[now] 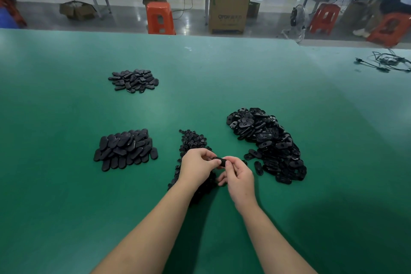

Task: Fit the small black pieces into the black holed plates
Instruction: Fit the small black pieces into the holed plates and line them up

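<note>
2 hands — left hand [196, 163] and right hand [239, 177] — both pinch 1 black plate [220, 161]; 4 black heaps lie on the green table [222, 78].

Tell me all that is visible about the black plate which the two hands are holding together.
The black plate is a small, flat, oblong piece with rounded ends, apparently matte plastic. It is held above the green table, lying roughly level, between the fingertips of the left hand and the right hand, which cover most of it. Its hole cannot be seen. It sits above the pile of small black pieces.
</note>
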`<state>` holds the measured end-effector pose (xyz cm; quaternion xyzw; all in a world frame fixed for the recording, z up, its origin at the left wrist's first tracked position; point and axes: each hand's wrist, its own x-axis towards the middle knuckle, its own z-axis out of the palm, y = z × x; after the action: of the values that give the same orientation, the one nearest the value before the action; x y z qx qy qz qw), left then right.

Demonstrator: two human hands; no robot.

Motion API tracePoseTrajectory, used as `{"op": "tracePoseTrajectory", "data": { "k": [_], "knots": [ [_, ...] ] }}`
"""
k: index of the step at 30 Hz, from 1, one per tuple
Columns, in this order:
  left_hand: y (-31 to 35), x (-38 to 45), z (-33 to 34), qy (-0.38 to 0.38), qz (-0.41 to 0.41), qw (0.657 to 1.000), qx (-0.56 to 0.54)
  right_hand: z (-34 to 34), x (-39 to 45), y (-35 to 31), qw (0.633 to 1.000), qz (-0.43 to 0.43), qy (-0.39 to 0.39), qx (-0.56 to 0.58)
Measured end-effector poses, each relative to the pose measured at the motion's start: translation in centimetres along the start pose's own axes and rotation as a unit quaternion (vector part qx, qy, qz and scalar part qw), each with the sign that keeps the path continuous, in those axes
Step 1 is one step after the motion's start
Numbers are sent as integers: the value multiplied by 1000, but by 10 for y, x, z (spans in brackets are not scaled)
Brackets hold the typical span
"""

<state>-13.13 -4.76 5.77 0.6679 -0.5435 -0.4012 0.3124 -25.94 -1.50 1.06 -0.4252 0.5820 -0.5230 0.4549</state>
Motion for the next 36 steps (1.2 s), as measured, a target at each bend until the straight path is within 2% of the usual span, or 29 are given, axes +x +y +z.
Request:
{"op": "tracePoseTrajectory", "data": {
  "k": [4, 14, 22, 29, 36],
  "knots": [
    [1, -1, 4, -1, -19, 999, -44, -1, -1, 0, 1000, -4, 2, -6],
    [-3, -1, 4, -23, -20, 998, -63, -2, -1, -5, 1000, -9, -13, 12],
    [3, -3, 8, -23, 1, 1000, -6, -1, 0, -7, 1000, -1, 7, -11],
    [2, -7, 6, -38, -5, 998, -42, -1, 0, -7, 1000, -2, 1, -28],
    [4, -8, 7, -19, 6, 1000, -10, -1, 0, -7, 1000, -3, 0, -31]
  ]
}}
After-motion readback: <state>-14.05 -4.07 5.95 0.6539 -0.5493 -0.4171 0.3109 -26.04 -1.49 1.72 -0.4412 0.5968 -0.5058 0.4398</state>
